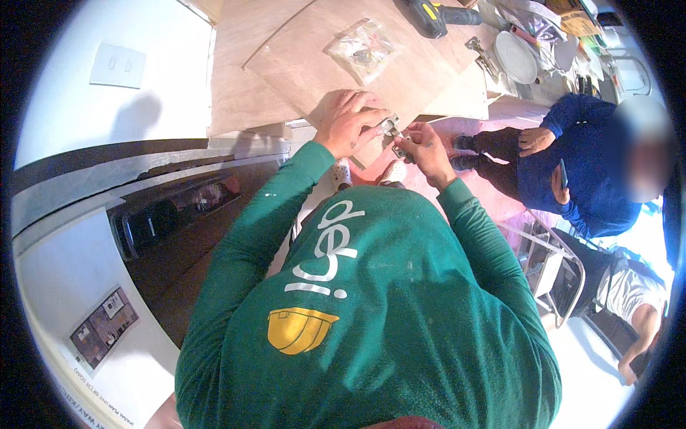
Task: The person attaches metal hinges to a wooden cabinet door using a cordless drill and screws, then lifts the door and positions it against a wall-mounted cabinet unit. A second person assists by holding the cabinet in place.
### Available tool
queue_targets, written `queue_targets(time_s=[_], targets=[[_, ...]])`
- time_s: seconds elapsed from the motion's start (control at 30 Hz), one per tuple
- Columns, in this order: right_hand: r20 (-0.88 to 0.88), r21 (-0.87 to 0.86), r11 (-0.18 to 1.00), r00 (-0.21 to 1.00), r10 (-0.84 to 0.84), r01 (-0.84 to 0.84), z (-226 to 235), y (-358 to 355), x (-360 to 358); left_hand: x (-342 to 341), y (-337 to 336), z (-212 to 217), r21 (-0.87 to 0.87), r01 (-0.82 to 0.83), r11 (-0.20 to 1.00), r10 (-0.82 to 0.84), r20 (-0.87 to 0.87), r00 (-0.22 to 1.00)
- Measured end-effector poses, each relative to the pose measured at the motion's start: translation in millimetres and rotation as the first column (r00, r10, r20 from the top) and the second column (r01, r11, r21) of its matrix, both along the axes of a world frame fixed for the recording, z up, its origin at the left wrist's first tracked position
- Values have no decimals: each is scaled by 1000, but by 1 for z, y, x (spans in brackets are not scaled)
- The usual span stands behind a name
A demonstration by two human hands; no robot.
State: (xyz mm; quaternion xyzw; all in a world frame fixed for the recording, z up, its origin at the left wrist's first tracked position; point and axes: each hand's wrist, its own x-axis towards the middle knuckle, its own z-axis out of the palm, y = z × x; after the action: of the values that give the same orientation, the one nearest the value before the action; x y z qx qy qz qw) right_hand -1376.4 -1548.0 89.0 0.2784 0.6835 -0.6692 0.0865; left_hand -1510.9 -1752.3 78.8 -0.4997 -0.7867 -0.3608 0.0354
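A silver metal cabinet hinge sits between my two hands at the near corner of a thin wooden board. My left hand rests over the board's near edge, its thumb and fingers closed on the hinge's upper end. From the right, my right hand pinches the hinge's lower part, where a small metal piece shows below the fingers. Exactly how the hinge meets the board is hidden by my fingers. Farther up the board lies a clear plastic bag with small hardware inside.
A black and yellow cordless drill lies at the far edge. Another metal hinge lies near a white round plate and clutter. A person in dark blue stands at right, holding a phone; another sits behind, near a metal-framed chair.
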Motion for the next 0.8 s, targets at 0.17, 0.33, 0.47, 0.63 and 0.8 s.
queue_targets(time_s=[0.17,0.33,0.47,0.63,0.8], targets=[[47,-13,1000,999,-26,27,-2,-2,0,-12,2,-8,-147,42,988,-58,-110,992],[41,-61,998,999,16,-13,-2,3,0,-20,0,-16,-133,54,990,-63,-65,996],[21,-38,999,1000,0,1,-16,5,4,-21,4,-4,-190,54,980,-72,-88,993],[49,-56,998,998,31,-28,-19,9,1,-20,5,1,-222,59,973,-86,-112,990],[30,-89,996,999,33,-30,-23,11,2,-20,5,3,-210,68,975,-89,-94,992]])
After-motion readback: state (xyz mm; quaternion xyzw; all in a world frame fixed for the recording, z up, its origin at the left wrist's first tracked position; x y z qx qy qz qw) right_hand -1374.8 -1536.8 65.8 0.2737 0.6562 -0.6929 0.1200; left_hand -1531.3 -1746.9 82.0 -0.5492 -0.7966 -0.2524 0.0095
